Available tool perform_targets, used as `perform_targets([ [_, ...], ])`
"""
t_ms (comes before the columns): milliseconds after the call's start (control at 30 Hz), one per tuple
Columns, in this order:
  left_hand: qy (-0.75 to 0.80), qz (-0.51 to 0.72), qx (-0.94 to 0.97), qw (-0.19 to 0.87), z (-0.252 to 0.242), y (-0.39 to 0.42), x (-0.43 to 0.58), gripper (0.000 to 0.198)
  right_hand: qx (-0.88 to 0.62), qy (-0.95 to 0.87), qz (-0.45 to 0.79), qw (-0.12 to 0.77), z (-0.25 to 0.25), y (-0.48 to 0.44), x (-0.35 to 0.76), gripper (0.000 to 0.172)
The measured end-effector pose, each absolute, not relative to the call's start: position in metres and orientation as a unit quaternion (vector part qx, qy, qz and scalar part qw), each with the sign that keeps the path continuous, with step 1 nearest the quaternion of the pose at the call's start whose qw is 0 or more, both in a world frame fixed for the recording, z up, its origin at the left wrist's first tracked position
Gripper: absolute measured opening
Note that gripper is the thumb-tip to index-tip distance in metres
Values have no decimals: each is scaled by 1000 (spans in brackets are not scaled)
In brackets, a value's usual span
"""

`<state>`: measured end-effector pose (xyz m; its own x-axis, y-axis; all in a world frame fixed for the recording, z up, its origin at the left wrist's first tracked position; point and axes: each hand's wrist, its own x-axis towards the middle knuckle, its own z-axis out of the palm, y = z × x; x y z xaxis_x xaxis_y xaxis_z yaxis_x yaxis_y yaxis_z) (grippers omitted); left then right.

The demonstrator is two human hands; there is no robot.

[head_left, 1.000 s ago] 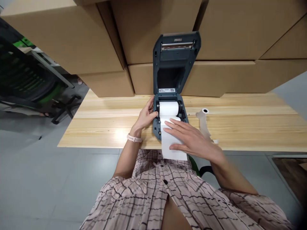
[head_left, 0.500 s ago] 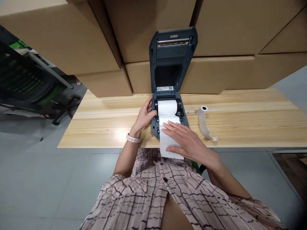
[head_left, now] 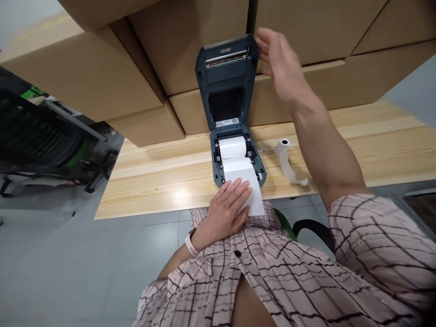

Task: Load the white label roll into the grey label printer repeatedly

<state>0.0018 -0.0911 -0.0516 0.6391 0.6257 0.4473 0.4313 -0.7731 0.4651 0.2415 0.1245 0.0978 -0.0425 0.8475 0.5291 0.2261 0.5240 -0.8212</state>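
A dark label printer [head_left: 215, 175] sits on the table with its lid [head_left: 228, 81] raised. A white paper roll [head_left: 232, 147] rests in it, and its strip [head_left: 252, 200] runs forward past the printer's front and over the table edge. My left hand [head_left: 226, 209] lies on the strip with fingers stretched out flat. Up at the lid's upper right edge is my right hand [head_left: 281, 63], fingers loosely bent and partly blurred. Its fingertips are at or just behind that edge; whether they touch it I cannot tell.
To the right of the printer, a small paper roll [head_left: 284, 143] with a loose curling tail lies on the wooden table [head_left: 153, 181]. Large cardboard boxes [head_left: 190, 50] stand close behind the lid. A dark chair [head_left: 37, 131] is off to the left.
My right hand has left the paper strip and risen to the lid's upper right edge. My left hand has moved from the printer's left side onto the strip. The view has tilted.
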Motion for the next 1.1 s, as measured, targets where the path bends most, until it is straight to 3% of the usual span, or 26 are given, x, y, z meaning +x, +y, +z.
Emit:
perform_targets([
  [133,293,308,892,150,-54,-97,-6,75,-397,-624,358,570,110,169,220,57],
  [300,272,359,888,96,-54,-101,-6,53,-316,-681,223,622,84,109,221,69],
  [400,243,440,860,86,-54,-102,-6,46,-297,-707,228,600,48,51,226,71],
  [567,336,655,676,33,-52,-89,-3,52,-333,-755,176,536,-20,-16,224,29],
  [633,426,651,615,127,-51,-74,1,69,-350,-716,197,571,-40,-27,217,22],
  [700,478,601,562,307,-50,-57,5,88,-372,-652,243,615,-53,-31,211,36],
  [800,468,541,485,503,-52,-40,9,101,-413,-578,358,606,-64,-32,208,89],
  [867,451,536,471,536,-55,-37,11,105,-429,-565,420,565,-66,-33,210,103],
  [1100,434,577,505,473,-61,-34,17,91,-446,-581,418,537,-70,-33,216,105],
])
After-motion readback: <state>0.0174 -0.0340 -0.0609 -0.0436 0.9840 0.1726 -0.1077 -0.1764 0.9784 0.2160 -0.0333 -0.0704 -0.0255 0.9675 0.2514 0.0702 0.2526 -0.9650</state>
